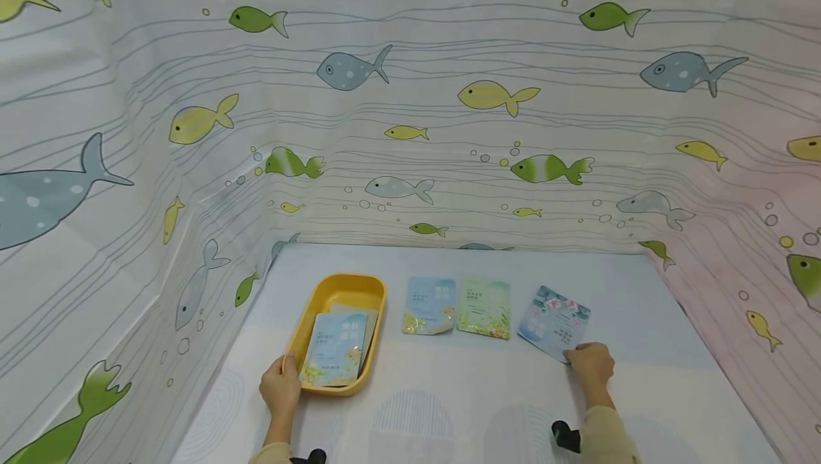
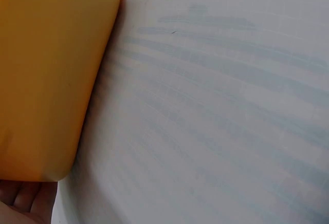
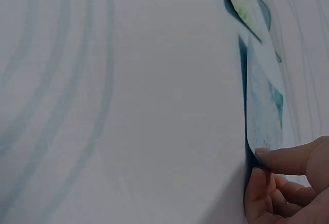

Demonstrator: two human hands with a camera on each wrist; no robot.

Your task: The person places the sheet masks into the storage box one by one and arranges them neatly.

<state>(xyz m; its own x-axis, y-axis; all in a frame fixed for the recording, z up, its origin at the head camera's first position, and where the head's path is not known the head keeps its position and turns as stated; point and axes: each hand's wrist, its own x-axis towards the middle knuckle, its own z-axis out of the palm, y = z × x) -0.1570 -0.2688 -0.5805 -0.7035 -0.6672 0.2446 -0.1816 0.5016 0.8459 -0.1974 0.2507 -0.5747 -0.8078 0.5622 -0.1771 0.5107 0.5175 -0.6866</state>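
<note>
My left hand (image 1: 281,385) grips the near left rim of a yellow plastic tray (image 1: 382,300). In the left wrist view its fingers (image 2: 32,199) show below the tray's end. Inside the tray lie flat sachets, a light blue one (image 1: 333,350) on top of a pale green one (image 1: 349,309). At the right, my right hand (image 1: 591,364) pinches the near corner of a blue sachet with pink flowers (image 1: 554,321), thumb on top. That corner is slightly raised in the right wrist view, and the sachet sits askew on the table.
Side by side between the tray and the flowered sachet lie a blue sachet (image 1: 428,306) and a green sachet (image 1: 484,308). A pale patterned cloth (image 1: 442,371) covers the table. Fish-print sheets (image 1: 398,157) rise at the back and both sides.
</note>
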